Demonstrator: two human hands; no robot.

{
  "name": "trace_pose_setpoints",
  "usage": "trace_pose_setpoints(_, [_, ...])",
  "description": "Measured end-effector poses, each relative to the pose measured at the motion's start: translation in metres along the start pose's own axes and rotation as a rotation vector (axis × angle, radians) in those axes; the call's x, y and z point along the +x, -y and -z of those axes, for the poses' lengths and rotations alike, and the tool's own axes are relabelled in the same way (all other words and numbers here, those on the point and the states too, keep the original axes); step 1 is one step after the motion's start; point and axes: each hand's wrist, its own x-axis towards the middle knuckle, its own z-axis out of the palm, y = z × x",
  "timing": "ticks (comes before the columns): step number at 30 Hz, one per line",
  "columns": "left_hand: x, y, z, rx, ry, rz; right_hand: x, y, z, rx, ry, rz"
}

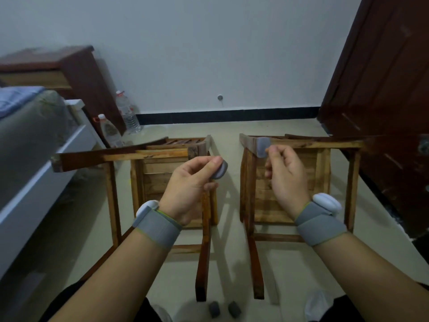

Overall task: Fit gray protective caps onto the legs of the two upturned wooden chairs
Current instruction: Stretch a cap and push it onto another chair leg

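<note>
Two upturned wooden chairs lie on the floor, the left chair (162, 173) and the right chair (301, 173), legs pointing toward me and upward. My left hand (188, 184) pinches a gray cap (220, 170) between thumb and fingers, above the left chair's near right leg. My right hand (286, 175) holds another gray cap (263, 146) that sits over the top end of the right chair's left leg. Two loose gray caps (224, 309) lie on the floor near my knees.
A bed (34, 145) runs along the left, with a dark wooden cabinet (76, 73) and two plastic bottles (126, 112) behind it. A dark wooden door (383, 89) stands at the right. A clear plastic bag (318, 305) lies at the bottom right.
</note>
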Motion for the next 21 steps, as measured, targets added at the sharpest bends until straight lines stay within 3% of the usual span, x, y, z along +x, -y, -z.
trace_pose_setpoints(5, [-0.005, 0.003, 0.022, -0.053, -0.127, -0.071, -0.009, 0.004, -0.016, 0.065, 0.176, -0.036])
trace_pose_setpoints(13, [0.014, 0.018, 0.046, -0.011, -0.117, -0.086, -0.010, 0.014, -0.041, 0.148, 0.474, -0.018])
trace_pose_setpoints(18, [0.024, 0.016, 0.050, -0.006, -0.068, -0.119, -0.003, 0.017, -0.051, 0.238, 0.515, -0.062])
trace_pose_setpoints(21, [0.029, 0.019, 0.048, 0.100, -0.169, -0.202, 0.003, 0.016, -0.054, 0.258, 0.525, -0.075])
